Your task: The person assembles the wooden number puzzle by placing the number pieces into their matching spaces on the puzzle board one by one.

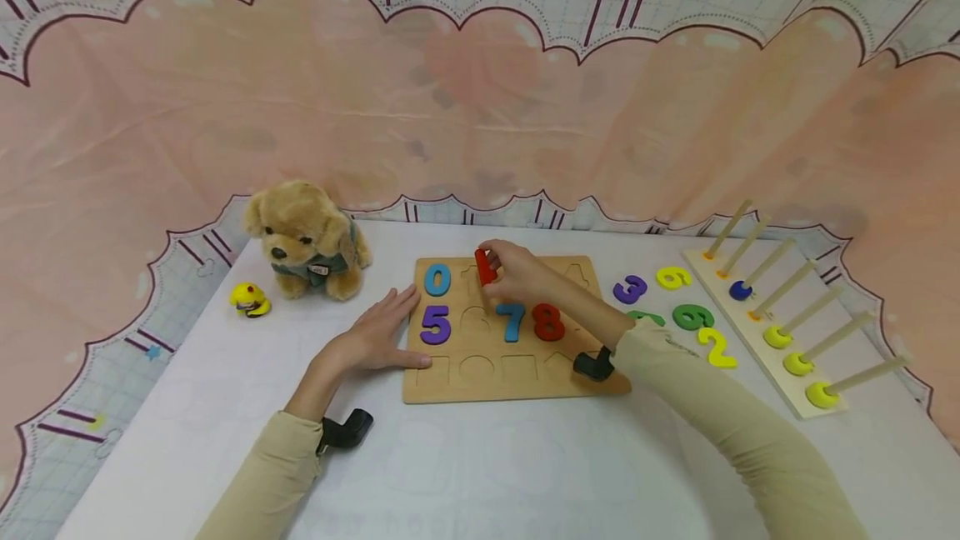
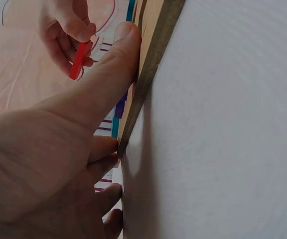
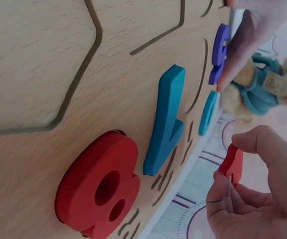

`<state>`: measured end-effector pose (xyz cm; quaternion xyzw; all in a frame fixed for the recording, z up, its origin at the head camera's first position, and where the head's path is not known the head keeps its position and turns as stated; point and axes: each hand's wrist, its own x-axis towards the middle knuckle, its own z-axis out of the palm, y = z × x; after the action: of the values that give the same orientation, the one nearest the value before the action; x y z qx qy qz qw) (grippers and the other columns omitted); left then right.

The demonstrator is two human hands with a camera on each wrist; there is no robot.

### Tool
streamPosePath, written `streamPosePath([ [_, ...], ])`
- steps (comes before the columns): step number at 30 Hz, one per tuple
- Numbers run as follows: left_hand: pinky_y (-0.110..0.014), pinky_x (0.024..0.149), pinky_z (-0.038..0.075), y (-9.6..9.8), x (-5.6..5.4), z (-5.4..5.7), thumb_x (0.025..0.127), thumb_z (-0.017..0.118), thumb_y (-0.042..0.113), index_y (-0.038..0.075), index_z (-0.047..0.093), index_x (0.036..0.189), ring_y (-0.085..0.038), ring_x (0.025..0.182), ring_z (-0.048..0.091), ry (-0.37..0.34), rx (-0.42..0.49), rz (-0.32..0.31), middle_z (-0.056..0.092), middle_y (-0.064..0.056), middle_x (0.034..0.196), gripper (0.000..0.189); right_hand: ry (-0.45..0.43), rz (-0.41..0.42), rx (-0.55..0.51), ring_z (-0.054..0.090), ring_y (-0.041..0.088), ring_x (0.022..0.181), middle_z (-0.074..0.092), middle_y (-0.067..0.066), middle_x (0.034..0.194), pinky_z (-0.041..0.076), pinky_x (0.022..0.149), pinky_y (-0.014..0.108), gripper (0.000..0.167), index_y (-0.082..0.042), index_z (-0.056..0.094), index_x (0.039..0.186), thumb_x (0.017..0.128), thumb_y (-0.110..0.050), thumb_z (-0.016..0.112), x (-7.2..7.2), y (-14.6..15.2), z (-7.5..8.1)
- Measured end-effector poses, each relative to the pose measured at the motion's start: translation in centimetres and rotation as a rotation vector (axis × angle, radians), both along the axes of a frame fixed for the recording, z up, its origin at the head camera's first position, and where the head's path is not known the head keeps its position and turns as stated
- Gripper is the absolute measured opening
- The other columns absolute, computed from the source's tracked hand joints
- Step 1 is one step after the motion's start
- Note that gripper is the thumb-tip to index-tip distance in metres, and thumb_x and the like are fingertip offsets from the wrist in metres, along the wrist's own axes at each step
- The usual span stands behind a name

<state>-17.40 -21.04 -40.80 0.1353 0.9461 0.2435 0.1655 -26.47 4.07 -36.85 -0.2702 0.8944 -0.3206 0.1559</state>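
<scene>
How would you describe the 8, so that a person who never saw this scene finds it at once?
In the head view, find the board on the white table. In its middle row, go right from the 5 past the 7 to the 8. Unlike the blue 7 beside it, it is red, with two holes.

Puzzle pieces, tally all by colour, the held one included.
Blue: 2 (figure 0, figure 7)
Purple: 2 (figure 5, figure 3)
Red: 2 (figure 8, held piece)
Yellow: 2 (figure 2, yellow looped digit)
Green: 2 (green looped digit, partly hidden piece)
Total: 10 visible
</scene>
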Motion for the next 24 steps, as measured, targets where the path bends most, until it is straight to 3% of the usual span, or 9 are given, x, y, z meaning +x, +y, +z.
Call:
streamPosePath([
  [11,-0.061,0.121,0.007,0.06,0.09,0.15,0.076,0.075,0.056,0.008,0.014,0.156,-0.040,0.151,0.001,-0.019,0.009,0.016,0.007,-0.013,0.165,0.112,0.015,-0.014,0.007,0.061,0.027,0.108,0.063,0.016,0.124,0.054,0.095,0.037,0.068,-0.007,0.038,0.143,0.083,-0.011,0.070,0.32,0.12,0.07],
  [19,-0.061,0.121,0.007,0.05,0.16,0.20,0.076,0.076,0.055,0.007,0.014,0.156,-0.040,0.151,0.000,-0.021,0.013,0.008,0.007,-0.013,0.165,0.112,-0.026,-0.070,-0.131,0.061,0.022,0.089,0.058,0.014,0.111,0.056,0.075,0.024,0.065,-0.010,0.033,0.141,0.085,-0.007,0.067,-0.04,0.54,-0.46],
  [24,-0.061,0.121,0.007,0.03,0.11,0.15,0.076,0.076,0.054,0.006,0.014,0.156,-0.041,0.151,0.001,-0.015,0.021,0.005,0.007,-0.014,0.165,0.112,-0.047,-0.077,-0.186,0.059,0.022,0.085,0.059,0.014,0.108,0.055,0.071,0.021,0.065,-0.010,0.032,0.141,0.087,-0.008,0.068,-0.16,0.58,-0.58],
])
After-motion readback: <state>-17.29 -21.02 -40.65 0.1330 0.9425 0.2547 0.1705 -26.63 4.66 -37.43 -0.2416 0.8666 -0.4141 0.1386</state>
